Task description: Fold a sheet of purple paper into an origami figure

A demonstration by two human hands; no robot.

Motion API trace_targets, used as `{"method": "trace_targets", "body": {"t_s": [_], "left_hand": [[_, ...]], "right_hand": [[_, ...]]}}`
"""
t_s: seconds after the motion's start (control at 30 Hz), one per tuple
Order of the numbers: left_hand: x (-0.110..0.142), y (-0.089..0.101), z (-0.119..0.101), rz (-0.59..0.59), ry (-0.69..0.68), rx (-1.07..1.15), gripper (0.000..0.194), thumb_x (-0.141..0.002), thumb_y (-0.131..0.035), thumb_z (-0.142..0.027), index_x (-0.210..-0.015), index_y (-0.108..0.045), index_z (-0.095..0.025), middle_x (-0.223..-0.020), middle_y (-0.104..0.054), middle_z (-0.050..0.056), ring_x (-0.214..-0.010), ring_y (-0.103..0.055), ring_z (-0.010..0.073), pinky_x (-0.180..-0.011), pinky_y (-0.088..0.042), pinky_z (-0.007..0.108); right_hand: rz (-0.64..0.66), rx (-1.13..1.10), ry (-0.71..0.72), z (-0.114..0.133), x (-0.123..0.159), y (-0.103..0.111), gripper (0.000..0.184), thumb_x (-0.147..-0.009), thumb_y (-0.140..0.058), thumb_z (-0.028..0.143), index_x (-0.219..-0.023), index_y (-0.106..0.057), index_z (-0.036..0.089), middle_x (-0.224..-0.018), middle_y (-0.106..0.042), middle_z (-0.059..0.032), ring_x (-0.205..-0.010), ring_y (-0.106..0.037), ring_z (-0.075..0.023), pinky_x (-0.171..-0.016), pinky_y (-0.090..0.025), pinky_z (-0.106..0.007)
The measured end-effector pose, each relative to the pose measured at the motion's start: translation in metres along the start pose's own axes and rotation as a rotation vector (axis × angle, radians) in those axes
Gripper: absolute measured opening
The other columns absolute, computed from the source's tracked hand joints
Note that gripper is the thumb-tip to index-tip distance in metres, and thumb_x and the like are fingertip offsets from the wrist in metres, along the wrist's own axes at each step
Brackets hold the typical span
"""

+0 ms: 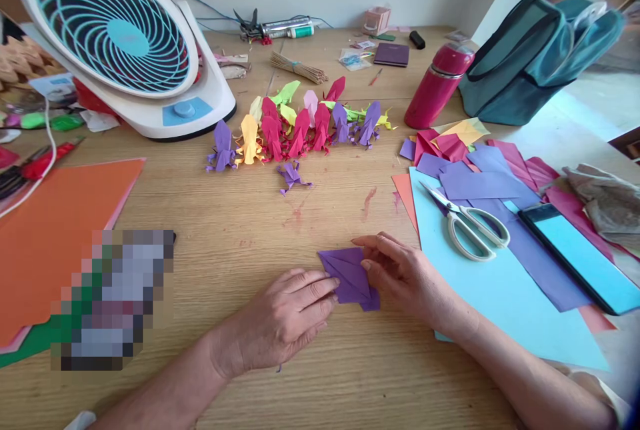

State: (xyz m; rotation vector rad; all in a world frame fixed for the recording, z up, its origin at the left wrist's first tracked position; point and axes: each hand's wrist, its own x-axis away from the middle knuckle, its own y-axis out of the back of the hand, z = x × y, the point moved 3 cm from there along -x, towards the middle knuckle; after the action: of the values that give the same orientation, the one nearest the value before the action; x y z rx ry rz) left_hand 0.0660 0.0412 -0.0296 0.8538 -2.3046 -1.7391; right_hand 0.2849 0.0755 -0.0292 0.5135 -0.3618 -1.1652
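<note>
A folded sheet of purple paper [350, 273] lies on the wooden table in front of me, with creases running across it and a small flap at its lower right. My left hand [295, 310] rests flat on its left side, fingers stretched out over the edge. At the right edge, my right hand [400, 273] has its thumb and curled fingers closed on the paper. Beyond them sits one small purple paper figure [294, 177], apart from a group of red, yellow, green and purple origami figures [300, 129] standing close together.
At right, scissors [473, 223] and a phone [583, 257] lie on coloured paper sheets [485, 297]. A red bottle [437, 87] and teal bag [530, 63] stand behind. At left are a fan [185, 110], orange paper [65, 230] and a blurred device [117, 303].
</note>
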Motion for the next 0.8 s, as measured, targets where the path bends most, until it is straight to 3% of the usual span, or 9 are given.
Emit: {"method": "trace_targets", "body": {"t_s": [0.23, 0.33, 0.5, 0.67, 0.8], "left_hand": [[-0.001, -0.002, 0.003, 0.015, -0.012, -0.002, 0.031, -0.098, -0.047, -0.020, -0.126, -0.056, -0.012, -0.135, -0.059, 0.015, -0.131, -0.050, 0.0247, -0.113, -0.040, 0.044], [-0.002, -0.003, 0.004, 0.020, -0.007, -0.031, 0.037, -0.098, -0.048, -0.024, -0.133, -0.053, -0.014, -0.135, -0.058, 0.015, -0.132, -0.049, 0.0260, -0.113, -0.040, 0.046], [-0.003, -0.002, 0.006, 0.042, 0.027, -0.085, 0.042, -0.099, -0.048, -0.032, -0.137, -0.052, -0.017, -0.140, -0.056, 0.014, -0.138, -0.042, 0.0313, -0.110, -0.041, 0.053], [-0.003, 0.001, 0.016, 0.027, 0.094, -0.113, 0.044, -0.099, -0.045, -0.038, -0.133, -0.055, -0.012, -0.148, -0.049, 0.014, -0.144, -0.033, 0.0342, -0.112, -0.036, 0.057], [-0.005, 0.003, 0.018, 0.004, 0.177, -0.121, 0.046, -0.096, -0.051, -0.042, -0.131, -0.054, -0.011, -0.147, -0.051, 0.014, -0.143, -0.034, 0.0348, -0.113, -0.036, 0.057]], "right_hand": [[0.017, -0.034, -0.026, -0.004, 0.000, -0.002, 0.018, -0.094, -0.054, 0.021, -0.111, -0.057, 0.024, -0.090, -0.063, -0.0003, -0.071, -0.057, -0.0124, -0.062, -0.046, -0.024], [0.027, 0.066, -0.003, -0.002, 0.001, -0.001, 0.021, -0.094, -0.054, 0.021, -0.115, -0.057, 0.024, -0.086, -0.061, 0.0005, -0.069, -0.057, -0.0122, -0.062, -0.045, -0.024], [0.044, 0.175, 0.062, -0.001, 0.004, 0.003, 0.012, -0.095, -0.053, 0.018, -0.103, -0.061, 0.022, -0.098, -0.060, -0.0032, -0.077, -0.059, -0.0132, -0.070, -0.047, -0.027], [0.073, 0.178, 0.051, 0.003, 0.006, 0.002, 0.026, -0.089, -0.055, 0.008, -0.110, -0.058, 0.023, -0.096, -0.061, -0.0019, -0.080, -0.060, -0.0147, -0.072, -0.047, -0.028], [0.120, 0.154, 0.099, 0.011, 0.006, -0.003, 0.030, -0.084, -0.060, 0.004, -0.107, -0.059, 0.024, -0.089, -0.062, -0.0001, -0.082, -0.059, -0.0162, -0.076, -0.047, -0.030]]}}
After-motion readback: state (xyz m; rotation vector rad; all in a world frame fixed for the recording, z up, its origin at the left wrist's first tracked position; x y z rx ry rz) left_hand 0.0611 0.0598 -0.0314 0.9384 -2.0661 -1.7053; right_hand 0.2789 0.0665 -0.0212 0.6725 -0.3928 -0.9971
